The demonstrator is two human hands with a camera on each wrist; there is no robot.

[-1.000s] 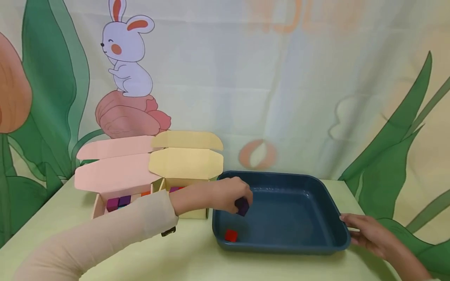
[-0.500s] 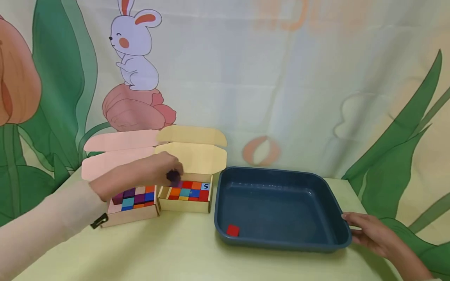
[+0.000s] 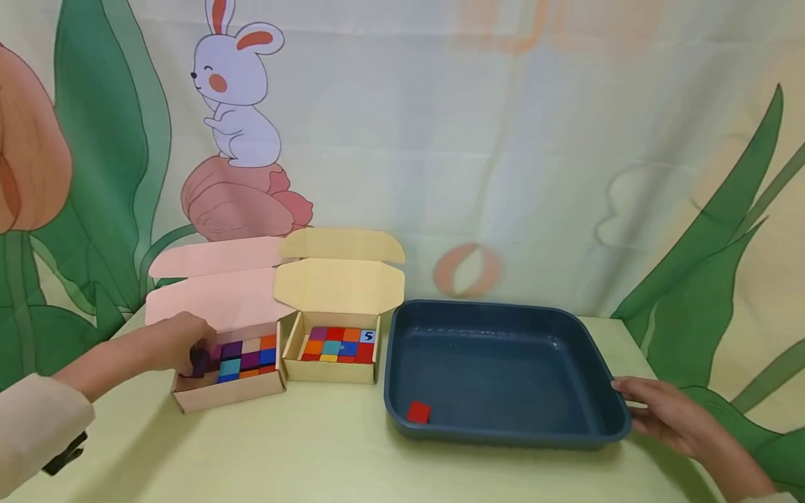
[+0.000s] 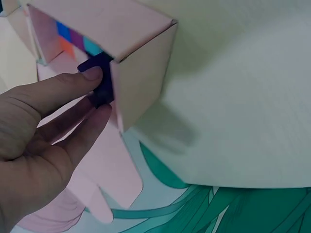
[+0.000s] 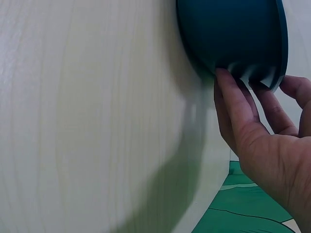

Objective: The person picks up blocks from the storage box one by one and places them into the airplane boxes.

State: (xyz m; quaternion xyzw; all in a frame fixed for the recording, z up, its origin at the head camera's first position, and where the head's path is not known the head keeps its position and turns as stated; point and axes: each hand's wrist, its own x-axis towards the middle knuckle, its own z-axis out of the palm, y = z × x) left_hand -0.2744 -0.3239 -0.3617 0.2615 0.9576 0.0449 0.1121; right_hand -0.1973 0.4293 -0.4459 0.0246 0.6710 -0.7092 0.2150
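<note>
My left hand [image 3: 163,344] pinches a dark purple cube [image 4: 103,80] between thumb and fingertips, low at the left end of the pink box [image 3: 233,399]. Coloured cubes [image 3: 250,360] fill the rest of that box, in purple, blue, teal and orange. Whether the held cube touches the box floor, I cannot tell. At the right end of the dark blue tray [image 3: 509,439], my right hand [image 3: 669,418] holds the rim, thumb on top and fingers against the outer wall, as the right wrist view shows. One red cube [image 3: 418,412] lies in the tray's near left corner.
Between the pink box and the tray stands a yellow box [image 3: 330,372] with its lid raised, holding several coloured cubes and a light blue one [image 3: 367,336] marked 5. The pink lid [image 3: 214,297] is raised too. A printed curtain [image 3: 490,140] hangs behind the pale green table [image 3: 327,447].
My left hand has carried the purple cube from above the tray, leftward past the yellow box, down into the pink box's left end. The right hand stays on the tray.
</note>
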